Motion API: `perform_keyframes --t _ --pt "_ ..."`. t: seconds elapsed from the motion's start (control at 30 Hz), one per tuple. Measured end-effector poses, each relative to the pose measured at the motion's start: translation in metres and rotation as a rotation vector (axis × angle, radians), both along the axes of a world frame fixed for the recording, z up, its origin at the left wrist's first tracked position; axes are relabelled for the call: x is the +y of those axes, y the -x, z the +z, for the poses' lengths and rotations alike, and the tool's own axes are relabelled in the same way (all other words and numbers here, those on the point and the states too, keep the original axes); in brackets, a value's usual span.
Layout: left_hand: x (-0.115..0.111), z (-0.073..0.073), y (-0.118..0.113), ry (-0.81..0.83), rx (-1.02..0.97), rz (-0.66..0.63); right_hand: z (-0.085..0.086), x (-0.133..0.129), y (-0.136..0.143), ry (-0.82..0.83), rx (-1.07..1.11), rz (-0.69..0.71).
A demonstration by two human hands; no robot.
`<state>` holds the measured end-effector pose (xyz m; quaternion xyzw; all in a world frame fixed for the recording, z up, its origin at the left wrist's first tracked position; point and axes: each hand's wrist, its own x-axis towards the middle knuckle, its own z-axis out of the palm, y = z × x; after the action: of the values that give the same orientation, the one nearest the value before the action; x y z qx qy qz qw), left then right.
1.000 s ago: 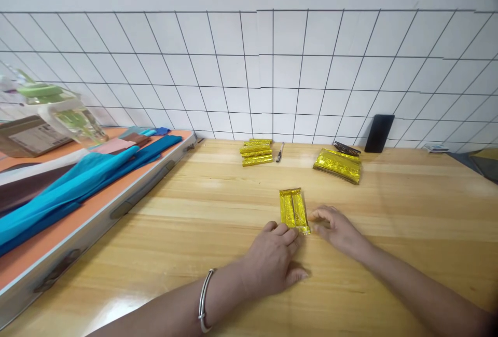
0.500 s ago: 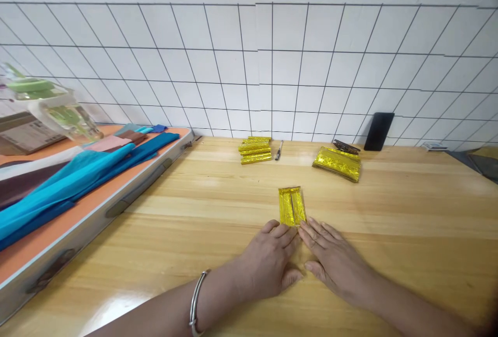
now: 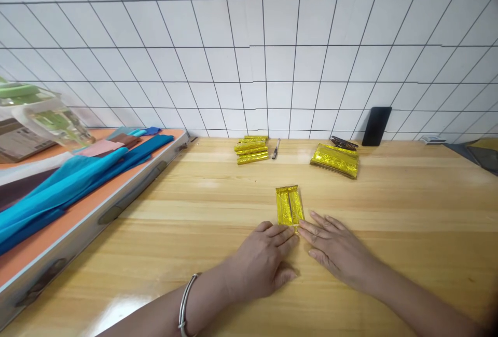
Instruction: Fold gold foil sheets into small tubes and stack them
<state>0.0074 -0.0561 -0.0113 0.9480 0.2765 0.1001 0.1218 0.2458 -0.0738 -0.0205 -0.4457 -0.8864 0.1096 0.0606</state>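
A folded piece of gold foil paper [image 3: 289, 205] lies on the wooden table, its two long sides meeting at a narrow seam in the middle. My left hand [image 3: 268, 256] rests palm down at its near edge, fingertips pressing the foil there. My right hand [image 3: 334, 246] lies with fingers spread, the index fingertip touching the near right corner. Neither hand grips the foil; the hands cover part of its near end. A metal bangle [image 3: 185, 303] circles my left wrist.
Several rolled gold foil pieces [image 3: 252, 151] and a pen [image 3: 276, 149] lie near the tiled wall. At back right are a stack of gold foil sheets [image 3: 334, 160], a dark clip-like item [image 3: 344, 143] and a black phone [image 3: 376, 126]. Coloured cloths [image 3: 85, 171] cover an orange-topped case on the left.
My right hand's fingers have spread wider and its thumb has shifted away from my left hand. The left hand stays at the foil's near edge. The view has shifted slightly.
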Motion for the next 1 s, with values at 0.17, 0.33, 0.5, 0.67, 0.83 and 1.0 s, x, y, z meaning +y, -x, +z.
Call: perform_keyframes --t 0.17,0.33,0.5,0.67,0.83,1.0 --pt "0.0 0.004 0.004 0.019 0.035 -0.012 -0.001 0.0 -0.006 -0.018 0.002 -0.016" --pt "0.021 0.014 0.02 0.145 0.049 -0.17 -0.002 0.0 -0.008 -0.01 -0.032 -0.018" --pt "0.045 0.018 0.033 0.289 0.039 -0.266 0.001 0.0 -0.009 -0.003 -0.018 -0.019" --pt "0.051 0.019 0.036 0.352 0.026 -0.256 0.001 0.0 -0.012 -0.01 -0.008 -0.019" --pt "0.052 0.018 0.036 0.307 0.007 -0.252 0.0 0.0 -0.013 -0.005 -0.043 -0.017" --pt "0.052 0.02 0.035 0.237 0.001 -0.251 0.0 0.0 -0.014 -0.011 -0.028 -0.018"
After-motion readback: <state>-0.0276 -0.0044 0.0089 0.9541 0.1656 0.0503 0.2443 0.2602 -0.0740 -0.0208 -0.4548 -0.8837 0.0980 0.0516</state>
